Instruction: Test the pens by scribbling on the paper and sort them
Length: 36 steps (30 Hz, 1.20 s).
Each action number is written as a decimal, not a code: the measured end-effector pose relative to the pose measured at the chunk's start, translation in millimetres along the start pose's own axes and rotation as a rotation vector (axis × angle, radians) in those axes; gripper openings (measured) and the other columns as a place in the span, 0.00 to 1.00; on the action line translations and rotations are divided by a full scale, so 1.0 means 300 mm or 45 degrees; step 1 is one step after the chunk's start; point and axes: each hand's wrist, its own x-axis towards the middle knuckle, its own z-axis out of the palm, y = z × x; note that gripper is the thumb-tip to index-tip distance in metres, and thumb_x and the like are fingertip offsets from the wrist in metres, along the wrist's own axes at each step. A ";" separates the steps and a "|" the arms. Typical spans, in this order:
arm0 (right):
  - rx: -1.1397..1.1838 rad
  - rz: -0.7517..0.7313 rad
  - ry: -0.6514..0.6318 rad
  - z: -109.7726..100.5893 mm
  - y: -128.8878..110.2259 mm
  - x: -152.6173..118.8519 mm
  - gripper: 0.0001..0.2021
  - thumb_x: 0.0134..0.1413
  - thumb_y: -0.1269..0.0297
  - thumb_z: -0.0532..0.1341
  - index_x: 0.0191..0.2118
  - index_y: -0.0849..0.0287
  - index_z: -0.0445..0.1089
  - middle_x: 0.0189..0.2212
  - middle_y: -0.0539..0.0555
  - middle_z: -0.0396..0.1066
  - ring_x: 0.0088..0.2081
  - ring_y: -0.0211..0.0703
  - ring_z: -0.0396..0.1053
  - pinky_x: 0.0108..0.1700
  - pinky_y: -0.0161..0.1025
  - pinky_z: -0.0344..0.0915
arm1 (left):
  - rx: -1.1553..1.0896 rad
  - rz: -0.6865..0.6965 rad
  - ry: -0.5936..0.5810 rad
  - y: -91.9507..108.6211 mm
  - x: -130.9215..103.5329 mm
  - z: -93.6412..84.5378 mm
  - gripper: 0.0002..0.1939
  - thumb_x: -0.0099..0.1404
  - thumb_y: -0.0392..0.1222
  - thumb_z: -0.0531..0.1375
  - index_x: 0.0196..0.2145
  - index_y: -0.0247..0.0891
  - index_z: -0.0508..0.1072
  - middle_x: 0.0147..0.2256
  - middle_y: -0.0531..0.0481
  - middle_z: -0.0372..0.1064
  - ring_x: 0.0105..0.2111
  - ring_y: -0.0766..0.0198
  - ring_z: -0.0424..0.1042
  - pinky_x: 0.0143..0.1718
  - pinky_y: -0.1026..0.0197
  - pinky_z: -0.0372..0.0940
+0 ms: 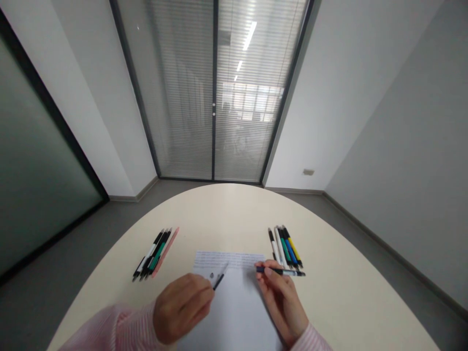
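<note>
Over the left side of a white paper sheet [237, 312], my left hand [185, 306] is closed around a thin stick that looks like a pen refill [219, 281]. It is dark near my fingers and pale, almost clear, at its upper end. My right hand [280, 297], above the sheet's right edge, pinches a pen [287, 272] between thumb and fingers. That pen lies nearly level, with a dark left end, a whitish middle and a dark right end. Lines of small writing cross the sheet's top, and a small dark mark [212, 275] sits below them.
Several pens [153, 256] in black, white and green lie in a row at the left, beside a pink pen [166, 252]. Another row of pens [285, 246], white, green, blue and yellow, lies behind my right hand. The round cream table [226, 214] ends before a glass partition.
</note>
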 end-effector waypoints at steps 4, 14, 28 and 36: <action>-0.019 0.015 -0.040 0.002 0.002 -0.002 0.09 0.40 0.67 0.71 0.31 0.58 0.74 0.32 0.51 0.74 0.31 0.36 0.70 0.37 0.32 0.68 | 0.067 0.180 -0.094 0.041 -0.038 0.043 0.10 0.66 0.29 0.52 0.35 0.31 0.74 0.36 0.42 0.77 0.40 0.56 0.74 0.37 0.57 0.72; 0.074 0.024 -0.053 0.006 -0.007 0.003 0.09 0.40 0.64 0.69 0.31 0.60 0.76 0.33 0.51 0.72 0.34 0.39 0.69 0.42 0.36 0.67 | 0.071 0.239 -0.050 0.064 -0.053 0.098 0.18 0.70 0.30 0.45 0.33 0.31 0.73 0.32 0.43 0.77 0.34 0.59 0.76 0.30 0.60 0.72; -0.327 -0.223 -0.037 0.006 0.013 0.003 0.10 0.44 0.62 0.68 0.34 0.57 0.72 0.33 0.52 0.72 0.38 0.44 0.69 0.44 0.41 0.66 | 0.051 0.243 -0.222 0.058 -0.007 0.074 0.17 0.70 0.29 0.45 0.33 0.28 0.72 0.28 0.44 0.75 0.26 0.63 0.74 0.27 0.63 0.72; -1.424 -0.934 -0.441 0.000 0.000 -0.046 0.12 0.54 0.73 0.56 0.43 0.55 0.70 0.39 0.57 0.67 0.42 0.47 0.67 0.43 0.40 0.67 | -0.226 0.250 -0.165 0.092 0.013 0.045 0.13 0.69 0.29 0.48 0.36 0.29 0.72 0.27 0.45 0.75 0.26 0.64 0.73 0.27 0.63 0.69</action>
